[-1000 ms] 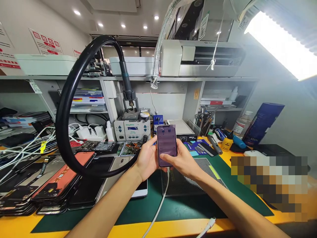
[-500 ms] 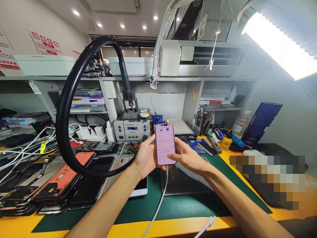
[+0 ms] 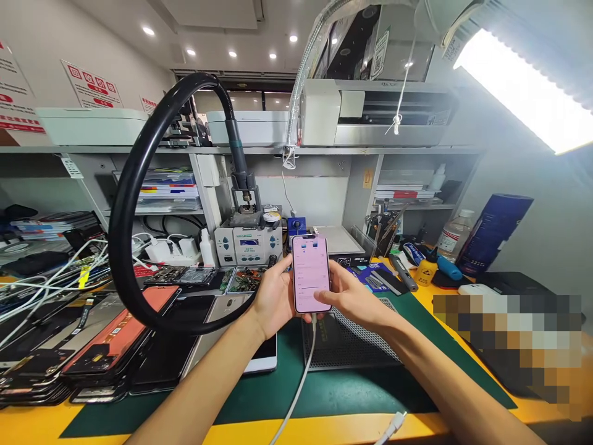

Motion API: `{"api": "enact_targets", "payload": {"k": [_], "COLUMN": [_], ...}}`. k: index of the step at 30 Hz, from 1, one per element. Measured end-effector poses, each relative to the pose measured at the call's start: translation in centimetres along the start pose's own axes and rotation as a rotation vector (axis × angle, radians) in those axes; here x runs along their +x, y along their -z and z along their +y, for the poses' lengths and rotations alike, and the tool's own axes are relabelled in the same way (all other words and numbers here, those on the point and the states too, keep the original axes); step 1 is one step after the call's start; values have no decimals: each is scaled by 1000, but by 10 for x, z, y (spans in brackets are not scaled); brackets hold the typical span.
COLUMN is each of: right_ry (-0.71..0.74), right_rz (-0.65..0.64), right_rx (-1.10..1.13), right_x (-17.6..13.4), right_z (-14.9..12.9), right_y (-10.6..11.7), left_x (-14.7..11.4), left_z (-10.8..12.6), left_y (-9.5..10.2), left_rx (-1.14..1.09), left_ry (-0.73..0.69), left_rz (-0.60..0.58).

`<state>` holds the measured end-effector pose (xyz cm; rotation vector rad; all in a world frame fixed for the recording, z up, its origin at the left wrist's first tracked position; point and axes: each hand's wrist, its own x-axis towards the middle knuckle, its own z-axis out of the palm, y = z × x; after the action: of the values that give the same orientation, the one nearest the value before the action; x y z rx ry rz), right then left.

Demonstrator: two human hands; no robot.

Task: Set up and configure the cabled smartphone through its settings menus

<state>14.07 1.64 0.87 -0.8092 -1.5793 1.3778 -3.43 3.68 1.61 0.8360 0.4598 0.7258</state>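
Note:
A smartphone (image 3: 311, 269) with a lit pinkish screen is held upright in front of me, above a dark perforated metal mat. My left hand (image 3: 274, 296) grips it along the left edge and from beneath, its fingers mostly behind the phone. At the right side, my right hand (image 3: 349, 290) also holds it, thumb resting on the lower right of the screen and the other fingers hidden behind. A white charging cable (image 3: 303, 377) is plugged into the phone's bottom end and trails toward the front edge. The on-screen text is too small to read.
Stacked phones and screens (image 3: 106, 346) fill the left side. A thick black hose (image 3: 121, 247) loops up to a hot air station (image 3: 249, 244) at the back. A second cable end (image 3: 393, 425) lies in front. Bottles, including a yellow one (image 3: 427, 270), stand at right under a lamp (image 3: 519, 93).
The view has shifted slightly, so everything sits a little lower and to the right. Both hands keep their hold on the phone, and the right thumb is still on the screen.

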Motion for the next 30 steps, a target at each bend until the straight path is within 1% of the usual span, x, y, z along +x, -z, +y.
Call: {"api": "enact_targets", "payload": {"k": [5, 9, 13, 20, 26, 30], "right_ry": [-1, -1, -11, -24, 0, 10], "right_rz": [0, -26, 2, 49, 48, 50], "right_rx": [-3, 14, 33, 86, 68, 91], "right_x": [-1, -2, -2, -2, 0, 2], "right_z": [-1, -3, -7, -9, -5, -1], "right_y": [-1, -1, -2, -3, -3, -2], "left_x": [0, 0, -1, -2, -2, -1], "left_z": [-1, -1, 0, 0, 1, 0], "left_y": [1, 2, 1, -3, -1, 0], "left_rx": [-5, 1, 29, 25, 25, 13], "left_ry": [-2, -3, -12, -27, -34, -27], "left_rz": [-14, -33, -63, -44, -57, -46]}}
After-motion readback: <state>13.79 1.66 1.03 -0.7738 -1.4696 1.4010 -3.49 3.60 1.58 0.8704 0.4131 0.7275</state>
